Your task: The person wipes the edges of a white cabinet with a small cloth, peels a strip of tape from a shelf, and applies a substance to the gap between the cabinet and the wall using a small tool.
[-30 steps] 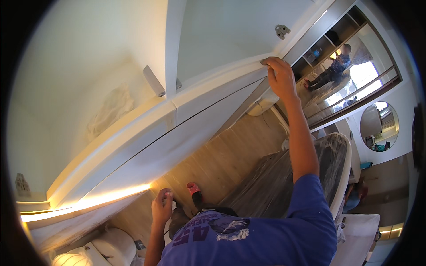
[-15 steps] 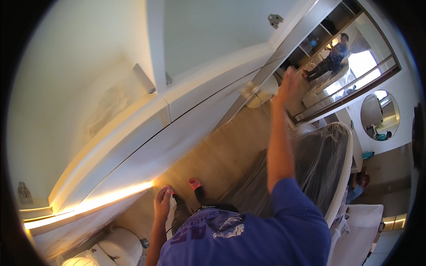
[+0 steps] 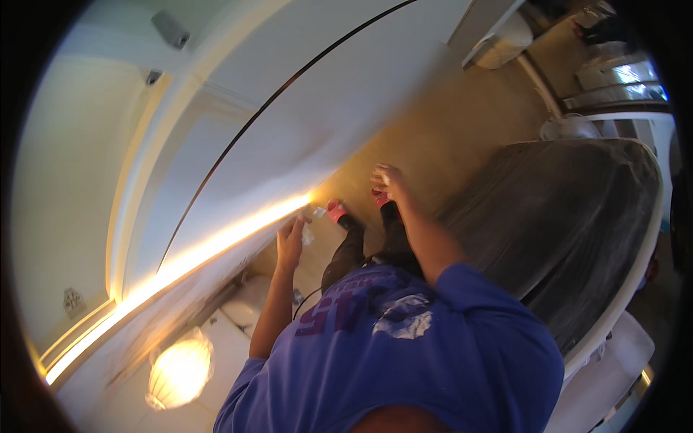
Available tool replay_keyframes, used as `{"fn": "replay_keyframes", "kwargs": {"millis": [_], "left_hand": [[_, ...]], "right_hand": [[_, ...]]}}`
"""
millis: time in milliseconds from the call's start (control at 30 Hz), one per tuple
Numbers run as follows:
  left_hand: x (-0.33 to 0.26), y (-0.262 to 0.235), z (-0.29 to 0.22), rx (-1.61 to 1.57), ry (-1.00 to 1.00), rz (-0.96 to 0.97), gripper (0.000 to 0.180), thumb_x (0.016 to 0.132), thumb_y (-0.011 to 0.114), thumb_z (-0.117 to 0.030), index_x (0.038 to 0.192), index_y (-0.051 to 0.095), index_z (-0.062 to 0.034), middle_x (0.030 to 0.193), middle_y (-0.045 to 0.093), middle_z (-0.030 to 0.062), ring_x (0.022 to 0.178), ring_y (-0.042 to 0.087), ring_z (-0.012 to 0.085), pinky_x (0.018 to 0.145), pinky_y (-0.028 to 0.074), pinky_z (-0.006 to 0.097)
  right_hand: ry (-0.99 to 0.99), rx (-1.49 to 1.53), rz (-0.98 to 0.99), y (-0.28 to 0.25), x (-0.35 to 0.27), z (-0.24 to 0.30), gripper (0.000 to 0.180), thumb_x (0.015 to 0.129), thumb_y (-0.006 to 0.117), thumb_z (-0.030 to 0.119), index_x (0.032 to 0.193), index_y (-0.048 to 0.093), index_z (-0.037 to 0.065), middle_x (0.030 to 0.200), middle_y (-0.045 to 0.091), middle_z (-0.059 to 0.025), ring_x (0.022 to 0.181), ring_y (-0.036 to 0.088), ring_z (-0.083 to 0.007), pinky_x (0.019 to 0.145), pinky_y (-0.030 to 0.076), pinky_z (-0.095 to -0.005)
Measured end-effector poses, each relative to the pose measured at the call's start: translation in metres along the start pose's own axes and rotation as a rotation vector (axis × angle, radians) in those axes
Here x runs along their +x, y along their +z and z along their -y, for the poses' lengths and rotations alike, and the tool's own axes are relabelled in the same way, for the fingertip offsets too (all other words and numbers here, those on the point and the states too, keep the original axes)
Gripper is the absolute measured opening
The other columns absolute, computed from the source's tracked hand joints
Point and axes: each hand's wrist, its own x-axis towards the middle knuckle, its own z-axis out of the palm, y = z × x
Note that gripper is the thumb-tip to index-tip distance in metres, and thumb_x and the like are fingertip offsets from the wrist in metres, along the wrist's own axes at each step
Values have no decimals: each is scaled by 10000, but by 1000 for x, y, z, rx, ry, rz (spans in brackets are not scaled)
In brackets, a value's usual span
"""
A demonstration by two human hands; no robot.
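My left hand (image 3: 291, 243) is closed in a pinch on a white crumpled cloth (image 3: 308, 234), which hangs beside the fingers. It is near the glowing light strip (image 3: 238, 236) along the lower edge of the white cabinet panel (image 3: 289, 137). My right hand (image 3: 390, 182) hangs low in front of me, above one of my red shoes (image 3: 380, 196). Its fingers are loosely bent and apart, with pale marks on them, and I see nothing held. The other red shoe (image 3: 336, 209) stands on the brown floor between the hands.
To my right lies a long mattress-like piece (image 3: 563, 224) with a dark top under clear film and a pale rim. A lit round lamp (image 3: 180, 369) stands at the lower left. White rounded furniture (image 3: 505, 43) and a mirror (image 3: 635, 72) are at the far right.
My right arm has come down from its raised, stretched-out position to low in front of me. My view has turned downward toward the floor. The left hand still holds the cloth.
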Motion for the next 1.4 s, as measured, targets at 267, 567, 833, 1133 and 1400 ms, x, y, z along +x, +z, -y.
{"fn": "replay_keyframes", "kwargs": {"millis": [267,567,833,1133,1400], "left_hand": [[-95,-98,66,297,-146,-398,476,885,755,-449,797,726,17,672,661,136,631,616,211,644,495,395],[-300,-74,207,143,-429,-864,307,766,761,-309,898,737,-33,1046,704,209,990,686,397,869,549,481],[-519,-256,178,572,-518,-1543,268,877,751,-292,1033,721,-76,1358,670,186,1258,633,382,1066,496,466],[-631,-258,73,607,-1167,-1056,367,973,726,-399,1003,742,-33,852,717,174,867,704,315,813,553,448],[-603,-71,-18,405,-1499,-1310,427,913,795,-437,972,696,-26,942,671,140,910,674,306,836,511,433]], "right_hand": [[310,-352,-116,-160,-24,-89,218,962,632,367,835,569,201,694,605,18,495,567,-177,434,409,-350],[77,-1412,332,-6,14,-44,193,952,654,203,1079,724,76,761,648,-18,569,574,-124,478,432,-318],[27,-1838,951,227,52,-134,314,984,678,257,1221,695,51,843,685,-45,660,639,-141,511,461,-302],[144,-1936,1291,365,-42,-305,368,977,673,276,1285,674,75,992,701,-13,819,675,-123,645,512,-299],[227,-2397,1411,381,0,-345,232,989,669,316,1141,699,143,956,691,6,826,673,-124,646,510,-315]]}}
